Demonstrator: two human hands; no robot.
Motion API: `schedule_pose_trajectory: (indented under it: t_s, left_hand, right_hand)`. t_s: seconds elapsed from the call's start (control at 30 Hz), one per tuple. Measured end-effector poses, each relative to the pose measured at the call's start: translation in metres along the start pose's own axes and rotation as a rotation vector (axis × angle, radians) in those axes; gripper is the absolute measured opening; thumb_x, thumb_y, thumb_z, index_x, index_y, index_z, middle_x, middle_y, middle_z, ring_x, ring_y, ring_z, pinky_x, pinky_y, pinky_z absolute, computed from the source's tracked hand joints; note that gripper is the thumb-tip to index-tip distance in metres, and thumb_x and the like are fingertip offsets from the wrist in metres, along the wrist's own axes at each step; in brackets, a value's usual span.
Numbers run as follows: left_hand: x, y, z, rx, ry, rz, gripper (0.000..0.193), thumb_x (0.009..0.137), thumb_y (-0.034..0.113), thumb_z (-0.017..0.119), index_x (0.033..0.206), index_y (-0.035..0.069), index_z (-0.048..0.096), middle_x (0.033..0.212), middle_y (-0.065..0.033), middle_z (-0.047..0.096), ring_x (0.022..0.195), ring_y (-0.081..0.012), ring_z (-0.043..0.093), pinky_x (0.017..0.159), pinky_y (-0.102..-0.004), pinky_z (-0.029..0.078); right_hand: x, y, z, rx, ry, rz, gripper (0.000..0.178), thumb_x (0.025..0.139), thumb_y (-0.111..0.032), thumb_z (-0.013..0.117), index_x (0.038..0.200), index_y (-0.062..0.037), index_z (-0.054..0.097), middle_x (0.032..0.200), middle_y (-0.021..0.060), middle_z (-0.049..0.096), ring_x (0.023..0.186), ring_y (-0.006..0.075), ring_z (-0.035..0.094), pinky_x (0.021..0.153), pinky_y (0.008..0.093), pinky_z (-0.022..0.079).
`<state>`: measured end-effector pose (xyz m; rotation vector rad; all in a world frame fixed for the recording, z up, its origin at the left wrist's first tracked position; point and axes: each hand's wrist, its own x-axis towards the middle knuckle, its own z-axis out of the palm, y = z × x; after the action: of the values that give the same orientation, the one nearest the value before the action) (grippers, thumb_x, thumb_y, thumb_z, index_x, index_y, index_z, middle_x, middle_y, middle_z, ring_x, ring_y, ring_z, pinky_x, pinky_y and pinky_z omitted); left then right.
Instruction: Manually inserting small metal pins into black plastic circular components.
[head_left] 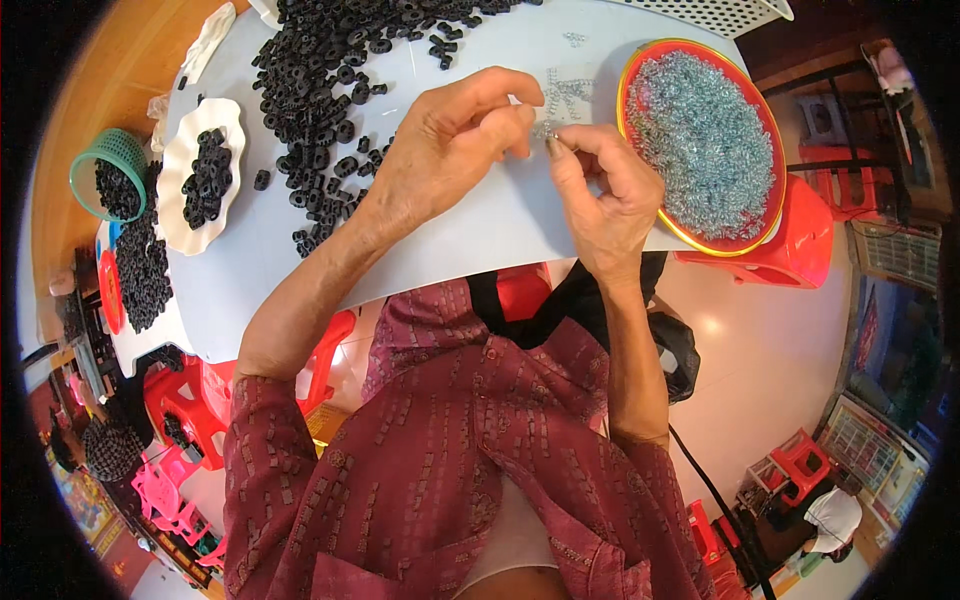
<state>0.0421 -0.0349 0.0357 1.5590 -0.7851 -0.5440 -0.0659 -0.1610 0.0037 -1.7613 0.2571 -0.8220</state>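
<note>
Both hands meet above the pale table [430, 255], near its front edge. My left hand [450, 140] has its fingers bent and closed toward the thumb; what sits in them is too small to make out. Close beside it, my right hand [612, 195] pinches with thumb and forefinger at a tiny silvery piece [543, 129], which looks like a small metal spring. Just beyond the fingertips lies a little group of loose springs [566, 95]. To the right, a red round tray [624, 95] with a yellow rim is heaped with bluish metal springs [705, 145].
A big spread of black plastic parts [320, 110] covers the table's left and far side. At the left stand a white scalloped dish [172, 205] and a tipped green basket [90, 160], both with black parts. A white perforated basket [700, 12] is at the far edge; a red stool [800, 240] stands right.
</note>
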Motion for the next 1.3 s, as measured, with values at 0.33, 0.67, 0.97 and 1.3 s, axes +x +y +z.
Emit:
schedule_pose_trajectory:
  t_s: [0.33,0.67,0.97,1.3]
  left_hand:
    - [0.002,0.001,-0.01,0.033,-0.142,-0.209,0.02,0.091,0.017,0.056,0.098,0.001,0.066,0.072,0.0,0.058,0.07,-0.0068,0.055,0.066,-0.022,0.044]
    - [0.002,0.001,-0.008,0.145,-0.154,0.009,0.016,0.091,0.015,0.056,0.095,0.002,0.064,0.075,0.0008,0.059,0.068,-0.0059,0.052,0.063,-0.0213,0.042]
    - [0.002,0.001,-0.006,0.042,-0.122,0.013,0.012,0.09,0.011,0.058,0.095,0.001,0.064,0.077,0.0005,0.06,0.07,-0.005,0.052,0.064,-0.0212,0.044]
    - [0.0,-0.001,-0.004,0.033,-0.197,0.003,0.016,0.087,0.001,0.057,0.102,0.002,0.062,0.087,0.003,0.059,0.084,-0.0047,0.054,0.074,-0.0196,0.044]
  right_hand:
    - [0.001,-0.007,0.0,-0.147,-0.059,-0.108,0.007,0.076,0.001,0.067,0.082,0.0,0.063,0.071,0.0048,0.06,0.054,0.0091,0.053,0.049,0.0236,0.042]
    - [0.0,0.0,0.0,-0.067,-0.088,-0.042,0.006,0.076,0.0,0.066,0.081,-0.0009,0.062,0.068,0.0022,0.058,0.055,0.0069,0.051,0.049,0.0225,0.04]
    - [0.0,0.002,-0.002,0.019,-0.072,0.019,0.004,0.081,-0.002,0.065,0.084,-0.0003,0.063,0.068,-0.0007,0.058,0.058,0.0036,0.047,0.051,0.0208,0.039]
    - [0.001,-0.003,-0.003,0.044,-0.108,0.142,0.01,0.085,-0.005,0.064,0.093,0.0009,0.065,0.073,0.0011,0.062,0.06,0.0043,0.051,0.054,0.0206,0.043]
